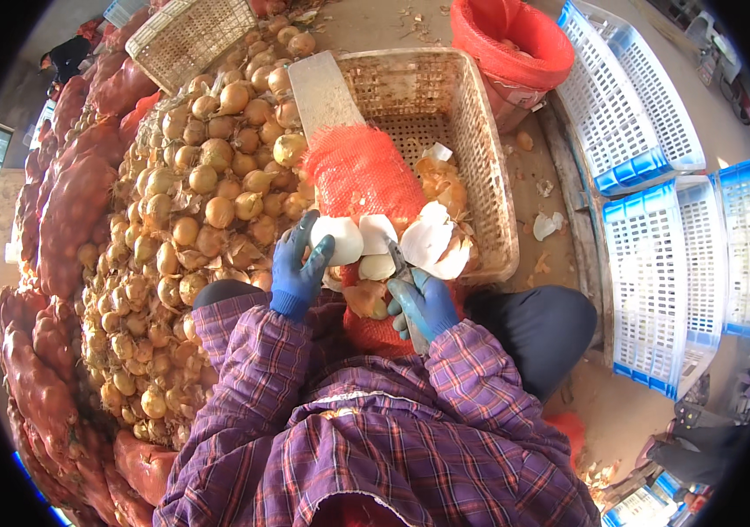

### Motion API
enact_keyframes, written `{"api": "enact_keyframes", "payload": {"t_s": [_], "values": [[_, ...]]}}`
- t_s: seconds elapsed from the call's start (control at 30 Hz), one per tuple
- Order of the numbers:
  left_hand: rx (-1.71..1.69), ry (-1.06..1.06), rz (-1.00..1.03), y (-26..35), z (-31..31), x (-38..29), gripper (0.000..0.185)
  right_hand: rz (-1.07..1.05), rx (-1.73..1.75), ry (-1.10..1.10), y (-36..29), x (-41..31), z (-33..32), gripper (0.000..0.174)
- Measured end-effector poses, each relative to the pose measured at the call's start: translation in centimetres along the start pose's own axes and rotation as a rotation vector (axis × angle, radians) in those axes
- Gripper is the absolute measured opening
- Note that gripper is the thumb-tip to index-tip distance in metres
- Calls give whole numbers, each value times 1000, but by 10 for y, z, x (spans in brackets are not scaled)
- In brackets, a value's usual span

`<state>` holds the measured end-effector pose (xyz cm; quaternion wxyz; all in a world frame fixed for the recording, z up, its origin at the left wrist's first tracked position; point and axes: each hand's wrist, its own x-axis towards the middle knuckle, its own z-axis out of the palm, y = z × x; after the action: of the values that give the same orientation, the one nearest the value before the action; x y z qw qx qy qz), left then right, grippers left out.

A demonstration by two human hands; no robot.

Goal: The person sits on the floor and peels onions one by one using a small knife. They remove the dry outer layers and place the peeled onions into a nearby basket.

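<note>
My left hand, in a blue glove, grips a peeled white onion piece between thumb and fingers. In my right hand, also gloved, is a knife with its blade pointing up and left. The blade tip touches or overlaps a second white onion piece. Just below lies a smaller pale onion piece, and brown onion skin sits on red mesh between my knees. White onion layers lie right of the knife. A board partly wrapped in red mesh slopes away before me.
A plastic crate holding onion skins stands beneath the board. Loose unpeeled onions are heaped on the left, bordered by full red mesh sacks. At the back right is a mesh-lined bucket. White-and-blue crates line the right.
</note>
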<state>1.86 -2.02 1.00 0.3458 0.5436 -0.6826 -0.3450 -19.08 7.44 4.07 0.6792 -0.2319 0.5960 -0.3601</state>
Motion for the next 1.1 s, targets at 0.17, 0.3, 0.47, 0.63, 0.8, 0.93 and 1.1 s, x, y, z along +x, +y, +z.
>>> {"api": "enact_keyframes", "payload": {"t_s": [0.17,0.3,0.47,0.63,0.8,0.93,1.1], "values": [[-251,-23,-82,-16,-11,-19,52,-103,-50,22,8,-25,17,26],[-429,-36,-114,-13,-12,-20,54,-360,-287,93,20,-23,26,24],[-239,-14,-58,-1,1,-23,64,-627,-913,247,53,8,30,26],[-135,114,-230,6,13,-18,79,-625,-1073,262,51,3,39,33],[-271,45,-261,-4,6,-9,80,-650,-911,199,44,10,33,29],[-304,-58,-179,-6,-4,-7,81,-338,-510,-59,34,27,26,24],[-234,-71,-40,-11,-4,-17,84,122,-33,-139,-15,15,26,28]]}}
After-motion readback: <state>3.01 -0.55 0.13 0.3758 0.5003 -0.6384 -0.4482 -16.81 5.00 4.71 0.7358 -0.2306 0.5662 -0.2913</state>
